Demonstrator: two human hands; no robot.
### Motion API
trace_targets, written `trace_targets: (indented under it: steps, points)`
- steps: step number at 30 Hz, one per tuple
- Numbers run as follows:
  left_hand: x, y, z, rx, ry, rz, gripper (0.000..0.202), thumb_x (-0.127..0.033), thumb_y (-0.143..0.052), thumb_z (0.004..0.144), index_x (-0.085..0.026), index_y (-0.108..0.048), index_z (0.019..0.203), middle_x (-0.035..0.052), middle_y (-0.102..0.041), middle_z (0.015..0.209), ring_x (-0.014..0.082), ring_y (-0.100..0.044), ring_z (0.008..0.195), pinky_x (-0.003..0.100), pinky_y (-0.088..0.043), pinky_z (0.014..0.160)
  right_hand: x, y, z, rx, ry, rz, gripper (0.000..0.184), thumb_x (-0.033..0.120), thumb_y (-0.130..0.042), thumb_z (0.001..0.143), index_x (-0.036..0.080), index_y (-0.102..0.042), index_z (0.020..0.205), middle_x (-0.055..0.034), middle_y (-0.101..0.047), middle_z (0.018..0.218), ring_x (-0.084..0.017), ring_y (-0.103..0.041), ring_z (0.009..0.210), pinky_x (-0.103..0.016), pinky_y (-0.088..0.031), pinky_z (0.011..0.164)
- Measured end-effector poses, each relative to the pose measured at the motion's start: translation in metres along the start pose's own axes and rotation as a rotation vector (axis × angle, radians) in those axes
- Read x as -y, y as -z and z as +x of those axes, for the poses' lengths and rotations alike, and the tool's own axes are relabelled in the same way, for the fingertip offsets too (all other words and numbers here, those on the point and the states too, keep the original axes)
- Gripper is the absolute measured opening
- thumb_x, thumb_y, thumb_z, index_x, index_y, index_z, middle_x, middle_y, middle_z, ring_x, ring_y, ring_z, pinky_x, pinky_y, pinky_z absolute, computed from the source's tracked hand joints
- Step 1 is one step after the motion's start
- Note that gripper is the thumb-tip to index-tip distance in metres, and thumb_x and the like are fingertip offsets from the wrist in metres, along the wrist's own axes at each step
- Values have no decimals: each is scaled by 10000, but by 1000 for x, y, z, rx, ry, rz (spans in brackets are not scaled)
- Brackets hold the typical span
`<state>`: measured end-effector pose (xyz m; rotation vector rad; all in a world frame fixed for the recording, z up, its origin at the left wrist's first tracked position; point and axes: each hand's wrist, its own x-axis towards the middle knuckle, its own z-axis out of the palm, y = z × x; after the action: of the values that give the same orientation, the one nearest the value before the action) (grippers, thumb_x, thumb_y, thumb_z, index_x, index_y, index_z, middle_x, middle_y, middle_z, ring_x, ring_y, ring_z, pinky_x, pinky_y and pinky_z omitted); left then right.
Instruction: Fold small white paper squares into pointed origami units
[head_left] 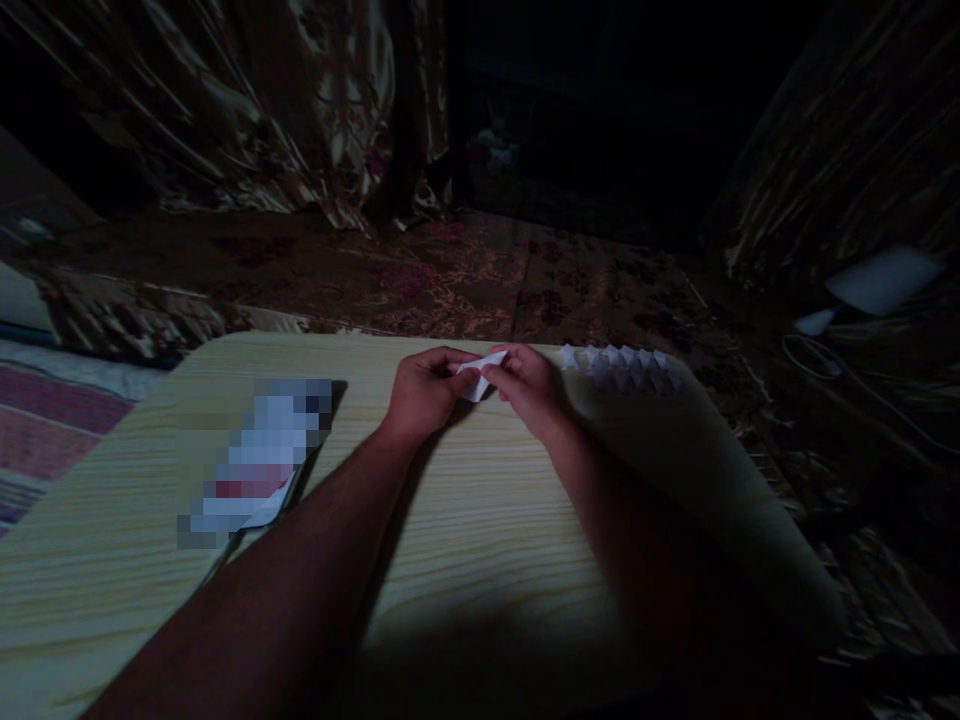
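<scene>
A small white folded piece of paper (pixel 475 378) is held just above the far half of the pale wood-grain counter (pixel 480 520), near its middle and between the two hands. The left hand (pixel 426 392) grips it from the left, with the fingers (pixel 459 366) curled in and pinching the paper's left edge. The right hand (pixel 527 385) meets it from the other side, its fingers (pixel 501 368) pressed together on the paper's upper right corner. The two hands' fingertips nearly touch over the paper. Whether the paper's lower tip rests on the counter cannot be told in the dim light. Both bare forearms stretch across the counter from the near edge.

Just beside the right hand, along the counter's far right edge, lies a row of small white folded paper pieces (pixel 621 366), set point to point in a line. Well to the left of the hands, a flat oblong object (pixel 262 455), blurred out in the picture, lies on the counter at a slant.

Beyond the counter is a dark floral-patterned carpet (pixel 420 270), and behind it hangs a shiny brown patterned curtain (pixel 300 110). At the far right, on the floor, sits a white flat object (pixel 881 280) with a thin pale cable (pixel 817 360) near it. At the left edge lies a pink and purple striped cloth (pixel 45 420).
</scene>
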<state>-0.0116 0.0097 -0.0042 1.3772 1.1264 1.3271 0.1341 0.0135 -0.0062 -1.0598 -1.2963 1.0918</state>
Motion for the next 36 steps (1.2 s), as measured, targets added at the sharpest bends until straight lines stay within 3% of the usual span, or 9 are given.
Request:
trace_targets:
  steps: [2, 5, 16, 23, 36]
  points:
    - [-1, 0, 0, -18, 31, -42, 342, -336, -763, 618, -120, -713, 879, 56, -701, 722, 138, -604, 576, 241, -471, 554, 3, 1, 0, 33, -39, 2, 181, 319, -642, 696, 168, -546, 724, 32, -584, 597, -71, -459, 486, -205, -367, 490]
    - [-2, 0, 0, -29, 49, -58, 331, -321, -771, 611, -122, -712, 869, 53, -701, 718, 132, -605, 571, 233, -468, 548, 5, 2, 0, 19, -50, -7, 202, 327, -648, 695, 169, -530, 653, 29, -584, 559, -67, -448, 456, -205, -353, 470]
    - [-2, 0, 0, -32, 77, -69, 355, -321, -777, 595, -123, -712, 883, 65, -711, 729, 148, -623, 571, 249, -485, 551, 1, 2, 0, -12, -41, -7, 239, 366, -687, 665, 177, -541, 647, 29, -599, 554, -65, -439, 440, -199, -330, 443]
    - [1, 3, 2, -52, 56, -105, 355, -306, -771, 600, -125, -710, 899, 49, -696, 697, 138, -614, 558, 247, -486, 549, -3, 7, 1, 40, -73, 42, 182, 325, -642, 707, 163, -640, 790, 17, -623, 591, -65, -431, 432, -206, -321, 435]
    - [-3, 2, 1, -62, 79, -110, 349, -296, -775, 590, -126, -717, 889, 61, -713, 726, 150, -625, 569, 256, -490, 554, 0, 4, 1, 25, -34, 17, 186, 327, -667, 687, 158, -651, 762, 6, -627, 590, -77, -467, 459, -216, -350, 461]
